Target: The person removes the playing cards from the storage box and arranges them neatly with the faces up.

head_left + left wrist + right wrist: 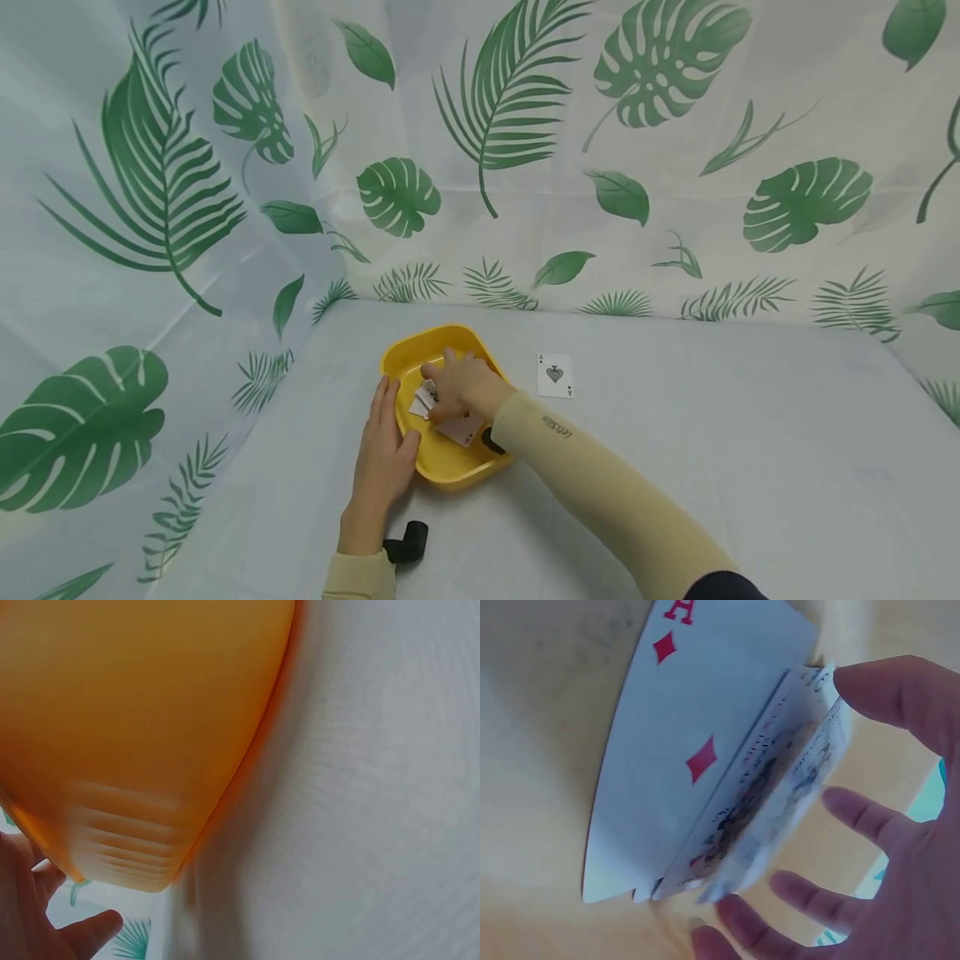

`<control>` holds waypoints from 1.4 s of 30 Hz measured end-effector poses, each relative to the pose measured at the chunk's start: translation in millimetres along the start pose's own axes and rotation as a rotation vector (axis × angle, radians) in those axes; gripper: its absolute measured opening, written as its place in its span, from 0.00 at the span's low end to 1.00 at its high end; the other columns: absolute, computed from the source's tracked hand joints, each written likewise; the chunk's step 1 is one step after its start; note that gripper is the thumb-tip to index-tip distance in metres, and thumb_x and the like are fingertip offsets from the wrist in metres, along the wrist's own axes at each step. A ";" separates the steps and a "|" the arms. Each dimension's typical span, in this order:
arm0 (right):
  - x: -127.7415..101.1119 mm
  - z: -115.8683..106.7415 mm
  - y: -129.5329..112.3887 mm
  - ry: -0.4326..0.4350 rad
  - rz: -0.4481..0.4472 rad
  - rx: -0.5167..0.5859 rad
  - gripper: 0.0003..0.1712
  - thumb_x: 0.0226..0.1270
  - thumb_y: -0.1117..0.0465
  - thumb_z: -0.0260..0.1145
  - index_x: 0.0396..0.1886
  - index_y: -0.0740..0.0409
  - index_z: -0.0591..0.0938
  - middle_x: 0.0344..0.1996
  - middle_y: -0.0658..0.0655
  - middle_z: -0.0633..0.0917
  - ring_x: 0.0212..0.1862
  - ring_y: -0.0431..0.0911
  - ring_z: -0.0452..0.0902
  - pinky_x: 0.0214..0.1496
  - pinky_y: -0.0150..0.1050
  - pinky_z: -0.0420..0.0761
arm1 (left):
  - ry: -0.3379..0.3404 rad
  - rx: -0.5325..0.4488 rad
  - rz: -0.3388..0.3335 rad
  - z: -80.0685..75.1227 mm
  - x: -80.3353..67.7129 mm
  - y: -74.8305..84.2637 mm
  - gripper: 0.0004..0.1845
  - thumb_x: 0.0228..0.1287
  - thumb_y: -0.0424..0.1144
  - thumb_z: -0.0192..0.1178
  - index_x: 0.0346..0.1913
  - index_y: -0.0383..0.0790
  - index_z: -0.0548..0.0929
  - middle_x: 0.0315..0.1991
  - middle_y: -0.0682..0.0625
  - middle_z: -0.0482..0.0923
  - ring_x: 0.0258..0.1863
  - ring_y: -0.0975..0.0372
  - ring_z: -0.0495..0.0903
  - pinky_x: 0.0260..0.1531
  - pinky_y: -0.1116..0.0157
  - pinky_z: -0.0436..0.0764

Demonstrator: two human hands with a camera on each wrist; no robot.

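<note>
A yellow tray [450, 471] sits on the white cloth, with playing cards [457, 427] lying inside it. My left hand [386, 433] lies along the tray's left rim, fingers straight and thumb on the edge. The left wrist view shows the tray's wall [142, 727] close up and that hand's fingers [45, 922] beneath it. My right hand [457, 385] reaches into the tray and pinches a small stack of cards [780, 802] between thumb and fingers, tilting it up on edge. A red ace of diamonds [697, 750] lies face up under the stack.
An ace of spades [555, 375] lies face up on the cloth, just right of the tray. A small black object [408, 540] sits by my left wrist. Leaf-print curtain walls close off the back and left.
</note>
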State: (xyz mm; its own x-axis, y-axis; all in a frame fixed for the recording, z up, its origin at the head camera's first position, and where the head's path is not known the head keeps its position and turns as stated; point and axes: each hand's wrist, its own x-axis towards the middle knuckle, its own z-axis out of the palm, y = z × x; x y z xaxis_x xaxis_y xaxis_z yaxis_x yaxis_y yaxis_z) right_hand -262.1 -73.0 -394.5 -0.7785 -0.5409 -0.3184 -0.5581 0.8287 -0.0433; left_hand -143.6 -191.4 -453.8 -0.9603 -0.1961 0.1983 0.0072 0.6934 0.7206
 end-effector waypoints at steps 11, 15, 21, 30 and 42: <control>-6.7 -8.5 -0.3 0.144 -0.143 -0.110 0.38 0.63 0.33 0.64 0.74 0.27 0.69 0.79 0.55 0.56 0.74 0.66 0.53 0.66 0.69 0.64 | -0.016 0.008 -0.009 -1.2 0.5 1.2 0.39 0.65 0.33 0.50 0.80 0.38 0.54 0.81 0.46 0.43 0.76 0.45 0.55 0.70 0.43 0.57; -11.0 -14.4 0.9 0.171 -0.153 -0.154 0.38 0.64 0.32 0.62 0.74 0.26 0.69 0.79 0.54 0.56 0.72 0.65 0.56 0.64 0.68 0.66 | -0.012 0.005 0.001 -1.0 0.1 1.9 0.39 0.64 0.33 0.50 0.79 0.38 0.54 0.81 0.46 0.44 0.75 0.44 0.56 0.70 0.43 0.58; -22.6 -26.5 11.2 0.187 -0.181 -0.164 0.41 0.62 0.34 0.65 0.75 0.26 0.67 0.79 0.52 0.56 0.71 0.63 0.55 0.64 0.68 0.65 | -0.017 -0.001 0.005 0.6 -0.4 1.6 0.39 0.65 0.33 0.51 0.80 0.38 0.54 0.82 0.47 0.43 0.75 0.44 0.56 0.70 0.43 0.58; -51.7 -38.3 38.6 0.267 -0.244 -0.127 0.40 0.60 0.42 0.69 0.74 0.28 0.70 0.77 0.51 0.59 0.68 0.60 0.57 0.60 0.60 0.68 | -0.017 -0.010 -0.003 -0.7 0.5 0.0 0.40 0.65 0.33 0.51 0.80 0.39 0.54 0.82 0.48 0.42 0.76 0.44 0.54 0.71 0.43 0.56; -87.5 -37.4 112.0 0.334 -0.356 -0.023 0.32 0.60 0.50 0.66 0.67 0.33 0.77 0.75 0.52 0.62 0.68 0.61 0.55 0.62 0.64 0.59 | -0.034 -0.019 -0.050 0.1 -0.6 2.2 0.40 0.65 0.34 0.49 0.81 0.40 0.52 0.82 0.50 0.39 0.77 0.49 0.51 0.72 0.46 0.54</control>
State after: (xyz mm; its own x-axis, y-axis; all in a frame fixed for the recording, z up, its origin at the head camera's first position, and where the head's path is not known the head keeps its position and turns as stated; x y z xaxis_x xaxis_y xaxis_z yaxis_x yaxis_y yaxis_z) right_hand -267.2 61.8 -336.0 -0.5857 -0.8098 0.0336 -0.8096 0.5826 -0.0725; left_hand -143.1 -189.7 -452.4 -0.9684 -0.2067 0.1394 -0.0362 0.6699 0.7416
